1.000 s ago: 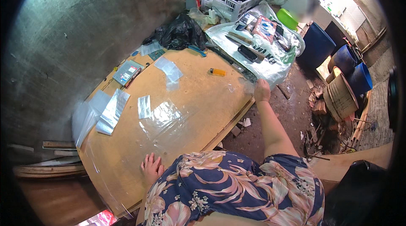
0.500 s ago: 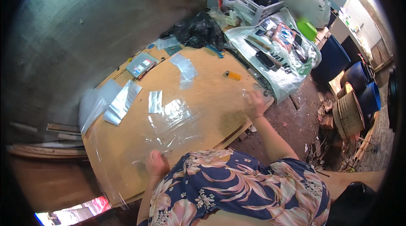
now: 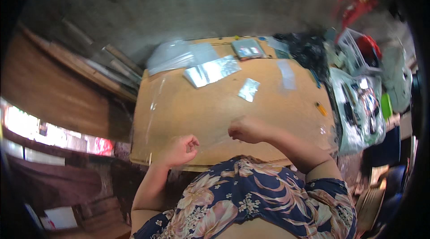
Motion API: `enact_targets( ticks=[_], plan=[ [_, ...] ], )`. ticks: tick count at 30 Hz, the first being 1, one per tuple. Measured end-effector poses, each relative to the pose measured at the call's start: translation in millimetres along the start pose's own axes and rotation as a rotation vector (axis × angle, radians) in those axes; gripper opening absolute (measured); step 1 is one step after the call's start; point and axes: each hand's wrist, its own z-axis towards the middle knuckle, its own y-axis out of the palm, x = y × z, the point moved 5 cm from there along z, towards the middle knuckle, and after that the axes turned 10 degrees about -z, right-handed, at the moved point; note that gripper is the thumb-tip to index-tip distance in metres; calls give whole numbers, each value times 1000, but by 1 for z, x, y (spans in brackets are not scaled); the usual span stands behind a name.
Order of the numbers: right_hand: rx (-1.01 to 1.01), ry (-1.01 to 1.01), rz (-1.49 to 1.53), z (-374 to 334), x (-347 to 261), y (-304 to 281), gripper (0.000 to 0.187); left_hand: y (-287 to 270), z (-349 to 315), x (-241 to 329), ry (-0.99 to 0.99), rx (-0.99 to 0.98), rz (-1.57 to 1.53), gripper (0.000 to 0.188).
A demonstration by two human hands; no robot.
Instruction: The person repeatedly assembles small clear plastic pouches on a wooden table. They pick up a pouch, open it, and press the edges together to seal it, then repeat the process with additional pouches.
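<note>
My left hand (image 3: 181, 150) is at the near edge of the wooden tabletop (image 3: 192, 109), its fingers curled and thumb drawn in. To its right, my right hand (image 3: 247, 129) hovers over the near middle of the table, fingers bent downward and slightly blurred. Faint clear film seems to lie between the two hands, but I cannot make out what either one pinches. Beyond them lies a small shiny plastic piece (image 3: 249, 89). Farther left is a longer silvery plastic strip (image 3: 212, 70), overlapping a stack of clear plastic sheets (image 3: 172, 57).
A flat plastic box (image 3: 247, 49) sits at the back edge, near another clear strip (image 3: 286, 74). An orange lighter (image 3: 320, 108) lies toward the right. Past it are a white plastic sack (image 3: 356, 118) bearing tools, a black bag (image 3: 307, 51) and a white crate (image 3: 354, 44).
The view has turned left, shifting the table's things rightward. My right hand has come from the table's right corner to the middle, near my left. The glossy clear film there hardly shows now.
</note>
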Motion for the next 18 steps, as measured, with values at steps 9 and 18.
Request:
enact_targets(
  ticks=[9, 18],
  plan=[
    [277, 162, -472, 221, -11, 1, 10, -160, -63, -82, -289, 635, 713, 24],
    [939, -216, -454, 302, -48, -3, 8, -173, -123, -78, -43, 879, 1017, 44]
  ],
)
